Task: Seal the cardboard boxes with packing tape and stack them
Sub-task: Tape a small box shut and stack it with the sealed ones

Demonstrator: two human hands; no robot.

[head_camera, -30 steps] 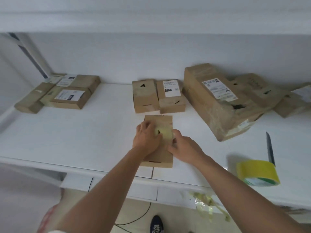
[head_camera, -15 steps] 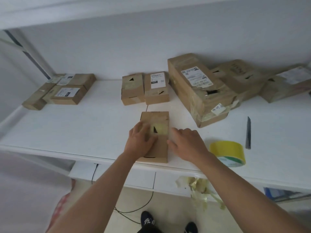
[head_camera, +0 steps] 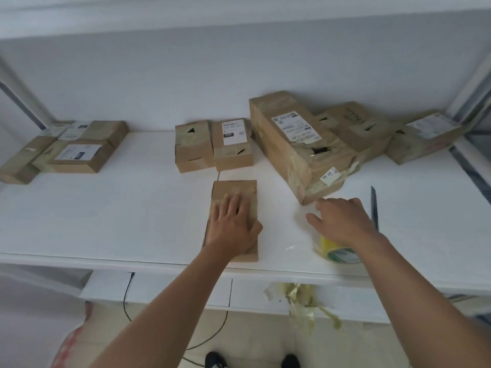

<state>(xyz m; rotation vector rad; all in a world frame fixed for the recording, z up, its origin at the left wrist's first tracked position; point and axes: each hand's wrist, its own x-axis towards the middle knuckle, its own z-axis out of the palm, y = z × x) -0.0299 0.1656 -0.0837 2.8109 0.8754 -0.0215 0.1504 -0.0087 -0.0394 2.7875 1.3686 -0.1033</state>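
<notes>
A small, flat, brown cardboard box (head_camera: 233, 208) lies on the white table (head_camera: 119, 208), near its front edge, and serves here as the landmark. The left hand (head_camera: 233, 227) lies flat on top of this box, palm down, fingers straight and slightly spread, pressing on the taped lid and holding nothing.

To the right of the box, well apart from it, the right hand (head_camera: 342, 221) reaches down over a yellow roll of packing tape (head_camera: 334, 248). Its fingers are loosely bent and spread above the roll; whether they touch or grip the roll cannot be told, since the hand hides most of it. Just right of that hand a dark, narrow knife blade (head_camera: 374, 205) lies on the table.

Behind the box, toward the wall, two small brown cardboard boxes (head_camera: 212, 147) stand side by side, touching; the right one bears a white label. Behind and to the right of the box lies a large, crumpled brown cardboard parcel (head_camera: 289, 144) with a white shipping label, and further right more brown boxes (head_camera: 356, 128) lean against it. Far to the left of the box, a cluster of flat brown boxes (head_camera: 74, 147) sits at the back corner.

Below the table edge, right of the box, crumpled yellowish tape scraps (head_camera: 300, 298) hang down.
</notes>
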